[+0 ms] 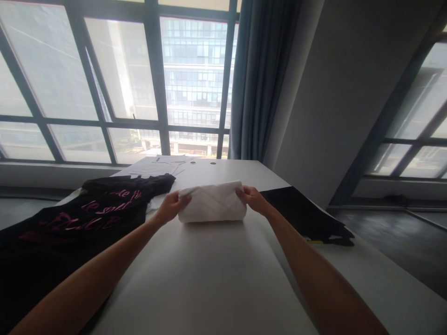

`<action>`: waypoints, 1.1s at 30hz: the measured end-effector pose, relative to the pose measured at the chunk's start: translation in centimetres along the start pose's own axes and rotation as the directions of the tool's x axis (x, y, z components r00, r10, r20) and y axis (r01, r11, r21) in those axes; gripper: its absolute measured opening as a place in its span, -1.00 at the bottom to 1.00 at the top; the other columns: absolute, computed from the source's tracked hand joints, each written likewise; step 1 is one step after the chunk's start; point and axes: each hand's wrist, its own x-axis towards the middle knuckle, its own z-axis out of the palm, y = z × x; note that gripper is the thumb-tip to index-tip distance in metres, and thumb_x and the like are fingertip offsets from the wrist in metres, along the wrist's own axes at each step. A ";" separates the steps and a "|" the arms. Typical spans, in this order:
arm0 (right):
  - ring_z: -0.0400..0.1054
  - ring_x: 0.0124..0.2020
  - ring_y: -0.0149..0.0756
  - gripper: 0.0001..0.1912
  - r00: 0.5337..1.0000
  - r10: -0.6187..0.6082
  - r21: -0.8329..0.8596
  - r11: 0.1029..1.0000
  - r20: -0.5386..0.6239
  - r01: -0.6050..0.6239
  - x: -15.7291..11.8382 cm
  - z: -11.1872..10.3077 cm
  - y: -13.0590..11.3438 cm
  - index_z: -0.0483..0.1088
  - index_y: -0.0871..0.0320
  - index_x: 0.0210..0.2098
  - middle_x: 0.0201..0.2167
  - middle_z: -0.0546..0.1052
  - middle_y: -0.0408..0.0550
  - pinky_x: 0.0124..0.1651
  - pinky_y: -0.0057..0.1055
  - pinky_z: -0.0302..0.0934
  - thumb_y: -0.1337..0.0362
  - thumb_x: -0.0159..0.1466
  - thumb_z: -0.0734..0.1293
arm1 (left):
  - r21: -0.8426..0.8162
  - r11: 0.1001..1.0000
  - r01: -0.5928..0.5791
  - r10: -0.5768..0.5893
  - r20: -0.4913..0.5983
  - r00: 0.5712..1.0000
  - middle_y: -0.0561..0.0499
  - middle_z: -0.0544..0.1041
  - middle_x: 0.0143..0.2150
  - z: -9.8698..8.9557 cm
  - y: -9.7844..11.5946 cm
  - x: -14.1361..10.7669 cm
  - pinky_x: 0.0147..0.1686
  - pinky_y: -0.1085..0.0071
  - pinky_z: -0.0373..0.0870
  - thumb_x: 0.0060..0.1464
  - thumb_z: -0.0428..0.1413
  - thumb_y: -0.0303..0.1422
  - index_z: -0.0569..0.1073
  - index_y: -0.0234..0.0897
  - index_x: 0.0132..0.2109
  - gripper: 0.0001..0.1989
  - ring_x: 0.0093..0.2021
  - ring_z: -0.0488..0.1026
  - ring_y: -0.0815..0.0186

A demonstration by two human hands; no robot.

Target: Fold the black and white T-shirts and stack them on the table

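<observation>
A folded white cloth (213,203), its exact kind not clear, is held between my two hands just over the white table (209,270). My left hand (172,204) grips its left end, the thumb lying on the near face. At the opposite end, my right hand (252,197) pinches the upper right corner, fingers behind and thumb in front. The cloth's lower edge is at or very near the tabletop; I cannot tell whether it touches.
To the left a black garment with pink lettering (104,209) is spread over the table. Dark folded fabric (307,216) lies along the right edge. White paper sheets (157,164) rest at the far end, before the windows and a blue-grey curtain (258,79).
</observation>
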 end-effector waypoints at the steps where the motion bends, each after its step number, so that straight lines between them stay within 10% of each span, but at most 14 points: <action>1: 0.42 -0.36 -0.21 -0.35 0.998 -0.014 0.015 1.000 -0.059 0.015 0.1 0.2 -0.1 0.46 0.22 -0.29 -0.39 0.56 -0.04 -0.31 -0.35 0.33 -0.31 0.06 0.36 | -0.050 0.998 0.028 -0.030 -0.022 0.999 -0.01 0.56 -0.40 0.1 0.4 0.6 -0.46 0.45 0.36 -0.09 0.29 0.02 0.55 -0.40 -0.22 -0.48 -0.43 0.44 0.32; 7: 0.32 -0.51 -0.33 -0.49 0.912 -0.033 0.021 0.999 -0.408 0.045 0.6 1.2 0.9 0.41 0.17 -0.37 -0.54 0.50 -0.12 -0.50 -0.46 0.19 -0.20 0.13 0.35 | -0.305 0.938 0.167 -0.169 0.021 0.985 -0.09 0.59 -0.39 1.0 0.5 4.1 -0.41 0.41 0.41 -0.21 0.38 -0.05 0.57 -0.44 -0.23 -0.47 -0.41 0.50 0.28; 14: 0.44 -0.43 -0.33 -0.48 0.963 0.112 0.150 0.986 -0.246 -0.076 1.1 1.3 3.7 0.42 0.20 -0.10 -0.38 0.59 -0.07 -0.36 -0.43 0.31 0.21 -0.05 0.49 | -0.175 0.951 0.253 -0.270 -0.082 0.959 -0.03 0.58 -0.46 1.7 -3.4 6.1 -0.46 0.42 0.39 -0.26 0.37 -0.03 0.57 -0.43 -0.24 -0.45 -0.46 0.49 0.29; 20: 0.49 -0.30 -0.27 -0.74 0.886 -0.069 -0.134 0.991 -0.459 0.007 2.3 1.5 5.1 0.49 0.22 -0.20 -0.30 0.61 0.01 -0.18 -0.35 0.37 0.29 0.12 0.31 | -0.174 0.970 0.169 -0.183 -0.067 0.981 -0.04 0.62 -0.34 1.5 -3.7 7.0 -0.36 0.39 0.45 -0.15 0.31 0.03 0.55 -0.38 -0.17 -0.44 -0.37 0.53 0.26; 23: 0.49 -0.21 -0.25 -0.74 0.835 -0.107 -0.318 0.944 -0.540 -0.085 2.3 1.8 5.2 0.50 0.21 -0.20 -0.24 0.61 0.03 -0.03 -0.34 0.33 0.34 0.22 0.21 | -0.025 0.988 0.152 -0.154 -0.125 0.980 -0.15 0.63 -0.17 1.3 -4.0 7.9 -0.24 0.32 0.48 0.01 0.19 0.03 0.53 -0.39 -0.07 -0.45 -0.23 0.57 0.16; 27: 0.44 -0.07 -0.18 -0.66 0.880 -0.046 -0.615 0.732 -0.472 -0.291 1.4 2.8 4.9 0.50 0.23 -0.08 -0.04 0.55 0.12 0.07 -0.33 0.24 0.41 0.24 0.19 | 0.487 0.859 0.158 -0.064 -0.203 0.977 -0.34 0.47 0.17 2.2 -4.8 8.0 0.12 0.15 0.35 0.15 0.11 -0.19 0.44 -0.45 0.13 -0.50 0.13 0.45 0.01; 33: 0.16 0.28 -0.15 -0.53 0.985 -0.067 -0.806 0.585 -0.157 -0.089 1.2 6.8 4.0 0.34 0.21 0.21 0.26 0.34 0.12 0.31 -0.25 -0.03 0.18 0.38 0.14 | 0.792 0.546 -0.271 0.042 0.298 0.954 -0.21 0.32 0.33 6.9 -4.6 5.1 0.33 0.08 0.06 0.31 -0.13 -0.12 0.38 -0.33 0.24 -0.47 0.35 0.20 0.08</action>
